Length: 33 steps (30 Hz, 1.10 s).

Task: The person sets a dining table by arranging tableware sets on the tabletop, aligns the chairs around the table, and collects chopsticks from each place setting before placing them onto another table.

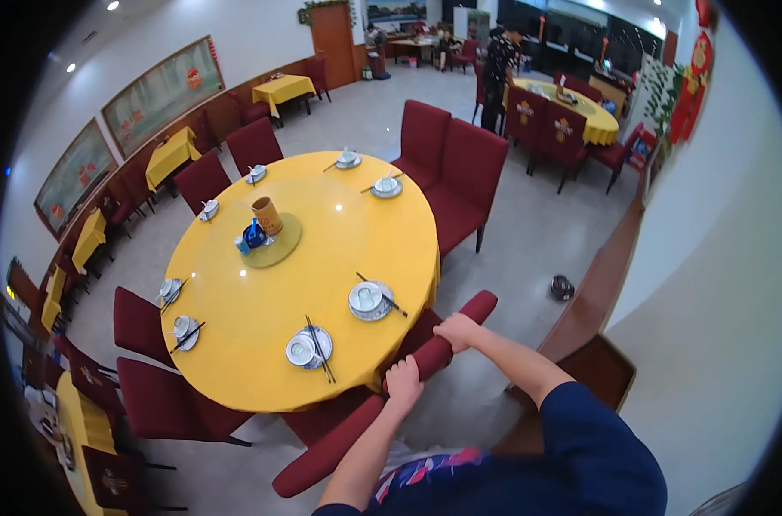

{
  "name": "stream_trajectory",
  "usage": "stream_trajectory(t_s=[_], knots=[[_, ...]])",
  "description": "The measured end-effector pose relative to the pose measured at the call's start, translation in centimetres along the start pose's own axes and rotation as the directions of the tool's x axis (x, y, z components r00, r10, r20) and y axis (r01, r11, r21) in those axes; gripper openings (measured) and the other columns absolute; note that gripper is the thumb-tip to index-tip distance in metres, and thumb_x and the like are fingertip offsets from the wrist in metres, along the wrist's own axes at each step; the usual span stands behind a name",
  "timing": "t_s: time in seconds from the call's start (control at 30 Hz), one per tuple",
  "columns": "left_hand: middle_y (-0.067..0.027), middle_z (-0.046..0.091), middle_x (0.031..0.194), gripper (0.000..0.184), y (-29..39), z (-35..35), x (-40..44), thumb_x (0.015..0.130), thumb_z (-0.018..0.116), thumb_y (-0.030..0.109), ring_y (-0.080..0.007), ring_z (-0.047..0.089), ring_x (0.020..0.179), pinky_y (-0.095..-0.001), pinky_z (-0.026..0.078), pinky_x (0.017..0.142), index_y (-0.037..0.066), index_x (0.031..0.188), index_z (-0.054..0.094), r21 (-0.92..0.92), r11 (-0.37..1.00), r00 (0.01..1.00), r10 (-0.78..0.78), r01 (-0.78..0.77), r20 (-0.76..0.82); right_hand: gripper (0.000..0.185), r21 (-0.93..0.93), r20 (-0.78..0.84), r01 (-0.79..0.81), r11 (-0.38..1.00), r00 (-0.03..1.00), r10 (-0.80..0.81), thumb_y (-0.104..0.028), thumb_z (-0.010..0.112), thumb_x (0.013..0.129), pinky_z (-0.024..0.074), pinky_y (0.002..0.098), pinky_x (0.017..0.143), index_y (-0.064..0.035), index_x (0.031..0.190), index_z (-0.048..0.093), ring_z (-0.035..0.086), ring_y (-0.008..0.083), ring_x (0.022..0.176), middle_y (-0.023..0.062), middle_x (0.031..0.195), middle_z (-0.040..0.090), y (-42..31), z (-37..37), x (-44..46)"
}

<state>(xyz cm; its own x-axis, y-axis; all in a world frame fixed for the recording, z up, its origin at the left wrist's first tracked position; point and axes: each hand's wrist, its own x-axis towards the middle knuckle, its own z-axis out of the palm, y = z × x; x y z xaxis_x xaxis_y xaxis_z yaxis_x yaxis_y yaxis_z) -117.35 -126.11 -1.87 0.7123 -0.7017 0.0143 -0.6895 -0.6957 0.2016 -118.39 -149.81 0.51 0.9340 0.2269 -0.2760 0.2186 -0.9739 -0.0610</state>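
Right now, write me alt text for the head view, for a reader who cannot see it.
A person's left hand and right hand hold a dark red upholstered chair back at a round table with a yellow cloth. Patterned blue-and-white plates with dark chopsticks ring the table; more yellow-clothed tables stand beyond.

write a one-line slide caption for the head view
Left hand and right hand grip a red chair back beside a round, yellow-clothed table set with dishes and chopsticks.

My left hand (402,381) and right hand (458,331) hide their palms on the maroon chair back (431,355). The marking on the brown container (265,215) is too small for me to read.
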Motion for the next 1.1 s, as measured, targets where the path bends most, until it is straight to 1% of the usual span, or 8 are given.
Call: stream_trajectory(t_s=[0.13, 0.27, 0.5, 0.67, 0.8, 0.97, 1.03, 1.1], knots=[[-0.0121, 0.062, 0.096, 0.054, 2.0, 0.2, -2.1, 0.064, 0.08, 0.022, -0.0296, 0.063, 0.091, -0.0446, 0.052, 0.075, 0.007, 0.105, 0.049, -0.043, 0.998, 0.996, 0.05, -0.047, 0.08, 0.037, -0.065, -0.027, -0.038, 0.997, 0.999, 0.037, -0.017, 0.073, 0.066, 0.0471, 0.0401, 0.083, -0.0116, 0.101, 0.058, 0.066, 0.0267, 0.093, 0.0074, 0.092, 0.068, -1.9, 1.8, -4.7], [-0.0121, 0.058, 0.097, 0.051, 4.5, 0.1, -5.2, 0.065, 0.077, 0.02, -0.0317, 0.06, 0.093, -0.0452, 0.049, 0.073, 0.009, 0.106, 0.05, -0.056, 0.99, 0.991, 0.13, -0.13, 0.006, 0.041, -0.12, -0.02, -0.06, 0.991, 0.998, 0.058, -0.018, 0.074, 0.067, 0.0463, 0.0393, 0.084, -0.0123, 0.103, 0.056, 0.065, 0.0237, 0.096, 0.005, 0.096, 0.067, -3.6, 2.0, -9.0], [-0.0131, 0.059, 0.095, 0.05, 8.4, 0.3, -6.8, 0.065, 0.076, 0.019, -0.0323, 0.062, 0.088, -0.0443, 0.052, 0.071, 0.009, 0.106, 0.05, -0.131, 0.974, 0.982, 0.189, -0.187, 0.008, 0.043, -0.157, -0.022, -0.106, 0.982, 0.994, 0.104, -0.017, 0.073, 0.067, 0.0453, 0.0399, 0.085, -0.0137, 0.106, 0.055, 0.064, 0.0234, 0.097, 0.0041, 0.094, 0.067, -2.9, 3.4, -13.5], [-0.0151, 0.061, 0.091, 0.052, 12.1, 1.8, -9.9, 0.061, 0.077, 0.022, -0.0327, 0.064, 0.083, -0.0429, 0.054, 0.067, 0.006, 0.103, 0.049, -0.164, 0.957, 0.97, 0.243, -0.24, -0.002, 0.043, -0.101, 0.024, -0.122, 0.987, 0.992, 0.125, -0.015, 0.072, 0.065, 0.0427, 0.0398, 0.084, -0.0132, 0.105, 0.054, 0.062, 0.0237, 0.099, 0.0047, 0.096, 0.066, -3.8, 4.3, -19.8], [-0.0162, 0.059, 0.093, 0.052, 15.9, 1.3, -13.1, 0.063, 0.08, 0.022, -0.0313, 0.064, 0.086, -0.0409, 0.056, 0.065, 0.006, 0.101, 0.047, -0.224, 0.933, 0.95, 0.304, -0.28, 0.079, 0.045, -0.131, 0.075, -0.108, 0.985, 0.99, 0.118, -0.017, 0.071, 0.065, 0.0394, 0.0397, 0.079, -0.0151, 0.107, 0.054, 0.06, 0.0202, 0.097, 0.0021, 0.097, 0.063, -4.8, 4.7, -24.8], [-0.0172, 0.059, 0.095, 0.057, 18.6, 1.3, -16.5, 0.065, 0.08, 0.029, -0.0333, 0.063, 0.089, -0.043, 0.056, 0.07, 0.005, 0.104, 0.046, -0.322, 0.877, 0.881, 0.43, -0.357, 0.196, 0.049, -0.163, 0.172, 0.029, 0.986, 0.985, 0.0, -0.016, 0.071, 0.063, 0.0366, 0.0418, 0.077, -0.0153, 0.108, 0.053, 0.059, 0.0195, 0.094, 0.0013, 0.092, 0.059, -6.9, 5.0, -30.1], [-0.0182, 0.058, 0.1, 0.063, 18.7, 1.5, -17.2, 0.065, 0.08, 0.035, -0.0341, 0.062, 0.093, -0.0432, 0.056, 0.073, 0.004, 0.108, 0.046, -0.377, 0.853, 0.872, 0.452, -0.361, 0.188, 0.054, -0.134, 0.09, -0.024, 0.991, 0.995, 0.036, -0.022, 0.076, 0.06, 0.0373, 0.0425, 0.08, -0.016, 0.109, 0.053, 0.058, 0.0197, 0.097, 0.0006, 0.095, 0.06, -7.1, 7.1, -31.9], [-0.0183, 0.057, 0.104, 0.067, 17.8, 0.7, -16.6, 0.07, 0.079, 0.037, -0.0341, 0.061, 0.097, -0.0428, 0.055, 0.077, 0.002, 0.117, 0.046, -0.44, 0.82, 0.82, 0.507, -0.365, 0.266, 0.058, -0.159, 0.138, -0.086, 0.984, 0.984, 0.108, -0.024, 0.078, 0.061, 0.0382, 0.0426, 0.084, -0.0151, 0.113, 0.053, 0.058, 0.0205, 0.098, 0.0015, 0.1, 0.06, -7.3, 8.3, -32.2]])
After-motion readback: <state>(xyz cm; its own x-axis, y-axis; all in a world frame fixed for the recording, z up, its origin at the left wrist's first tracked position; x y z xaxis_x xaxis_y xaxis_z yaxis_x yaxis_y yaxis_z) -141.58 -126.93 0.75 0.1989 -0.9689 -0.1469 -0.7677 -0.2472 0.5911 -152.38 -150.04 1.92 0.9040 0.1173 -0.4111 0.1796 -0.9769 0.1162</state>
